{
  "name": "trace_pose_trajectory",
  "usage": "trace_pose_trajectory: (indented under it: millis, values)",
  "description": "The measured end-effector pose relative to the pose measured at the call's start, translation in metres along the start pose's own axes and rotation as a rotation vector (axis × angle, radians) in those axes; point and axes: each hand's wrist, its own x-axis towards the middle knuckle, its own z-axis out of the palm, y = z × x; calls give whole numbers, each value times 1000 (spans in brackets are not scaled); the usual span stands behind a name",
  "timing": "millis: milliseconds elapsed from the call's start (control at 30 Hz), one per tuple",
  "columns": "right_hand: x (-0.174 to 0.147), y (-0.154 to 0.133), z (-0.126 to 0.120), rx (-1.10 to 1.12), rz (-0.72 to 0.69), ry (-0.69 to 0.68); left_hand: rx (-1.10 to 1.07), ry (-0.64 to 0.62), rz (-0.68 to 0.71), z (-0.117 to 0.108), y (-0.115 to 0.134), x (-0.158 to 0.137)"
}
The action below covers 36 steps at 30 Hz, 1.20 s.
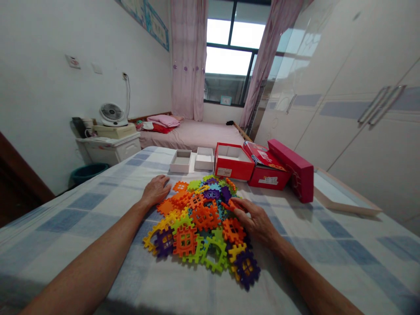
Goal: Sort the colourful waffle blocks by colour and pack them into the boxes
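A pile of interlocking plastic building pieces (205,217) in orange, green, yellow, purple and blue lies spread over the checked cloth before me. My left hand (157,190) rests on the cloth at the pile's far left side, fingers stretched out, close to an orange window piece (180,187). At the pile's right side, my right hand (254,217) has its thumb and fingers closed on an orange building piece (231,204), partly covered by the fingers. Nearest to me lie a green piece with a large hole (224,258) and a purple window piece (248,267).
Behind the pile stand two small white boxes (180,167), an open red box (233,174), a second red box (269,178) and a leaning magenta box (303,183). A shallow pale tray (352,209) lies at the right. Farther back is a bed (203,133).
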Motion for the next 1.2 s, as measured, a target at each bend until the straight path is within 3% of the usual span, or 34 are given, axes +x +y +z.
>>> trace_pose_trajectory:
  millis: [200,533,733,900,967,1067,1133,1200]
  values:
    - [5,6,-2,-30,100,75,-11,2,8,-1,0,0]
    - [3,1,5,-34,-61,-21,7,-13,10,0,-1,1]
    - [6,6,-1,95,163,141,5,-21,-1,-1,0,1]
    - [6,1,-19,89,192,367,-4,-15,-9,-2,1,1]
    - [3,-4,-28,225,198,287,-16,-8,-6,-1,0,0]
    - [-4,-12,-37,379,176,-82,-24,-12,-3,0,-1,1]
    - [-10,-16,-38,333,133,-261,-16,-18,-6,0,-1,1]
    - [-14,-19,-35,210,83,-298,-1,-20,-6,0,-1,1]
